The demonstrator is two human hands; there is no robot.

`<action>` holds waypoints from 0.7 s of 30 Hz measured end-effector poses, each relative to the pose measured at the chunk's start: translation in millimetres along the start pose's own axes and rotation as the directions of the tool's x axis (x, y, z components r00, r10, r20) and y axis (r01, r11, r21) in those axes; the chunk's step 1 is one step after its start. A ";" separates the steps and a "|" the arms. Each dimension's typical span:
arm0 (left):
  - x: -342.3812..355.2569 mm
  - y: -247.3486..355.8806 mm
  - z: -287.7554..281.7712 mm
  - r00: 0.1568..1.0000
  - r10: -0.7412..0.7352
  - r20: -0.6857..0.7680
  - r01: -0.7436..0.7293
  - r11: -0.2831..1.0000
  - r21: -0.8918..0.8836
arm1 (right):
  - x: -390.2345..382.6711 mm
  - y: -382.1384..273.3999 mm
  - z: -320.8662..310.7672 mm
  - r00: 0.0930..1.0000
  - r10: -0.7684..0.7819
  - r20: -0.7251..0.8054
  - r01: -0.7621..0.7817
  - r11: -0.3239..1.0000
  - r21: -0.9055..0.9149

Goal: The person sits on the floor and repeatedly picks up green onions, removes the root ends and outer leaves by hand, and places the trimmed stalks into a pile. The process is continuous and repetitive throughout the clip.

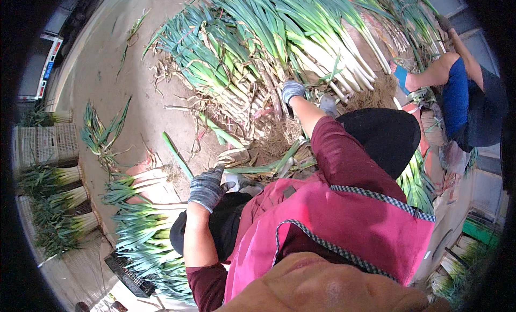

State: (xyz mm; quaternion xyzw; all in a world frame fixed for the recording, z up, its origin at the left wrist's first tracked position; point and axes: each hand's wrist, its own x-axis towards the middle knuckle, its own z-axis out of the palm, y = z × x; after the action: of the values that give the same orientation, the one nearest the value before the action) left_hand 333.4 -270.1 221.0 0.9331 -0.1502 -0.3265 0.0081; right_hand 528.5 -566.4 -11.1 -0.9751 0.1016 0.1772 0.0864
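Observation:
My left hand [206,188], in a grey striped glove, is over my left knee. Its fingers are partly stretched and apart, with nothing visible between them. A cut green leek leaf [177,155] lies just beyond it. My right hand [293,90], gloved alike, reaches forward to the near edge of a large pile of leeks [317,48]. Its fingers are curled in among the stalks; what they hold, if anything, is hidden. Untrimmed leeks [236,89] with dry, brown outer leaves lie to its left. Loose leaves and roots [269,145] litter the ground between my hands.
Cleaned leeks [142,231] lie at my left beside a black crate [129,274]. Farther left, bundled leeks [70,199] lie near a white crate [48,142]. At the right, another person's arm [466,56] reaches toward more leeks, a blue-clad leg [457,97] below.

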 end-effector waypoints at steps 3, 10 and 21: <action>4.2 2.5 -3.8 1.000 0.018 -0.003 -0.018 0.999 0.043 | -17.0 -3.6 -15.9 0.994 0.005 -0.108 0.007 0.994 0.110; 16.7 10.2 -9.5 0.967 0.207 -0.146 -0.197 0.977 0.078 | -46.2 -2.4 -3.2 0.997 0.013 0.082 -0.078 0.494 0.866; 84.8 26.2 -47.4 0.761 0.047 -0.647 -0.545 0.588 -0.598 | -250.6 -45.9 -121.5 0.833 -0.236 -0.500 0.553 0.360 0.751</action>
State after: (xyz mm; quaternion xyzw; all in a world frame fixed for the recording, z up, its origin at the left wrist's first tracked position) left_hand 418.0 -323.2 209.8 0.8511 -0.1517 -0.0580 0.4992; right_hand 349.1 -505.0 198.1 -0.7978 -0.0512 -0.0810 0.5952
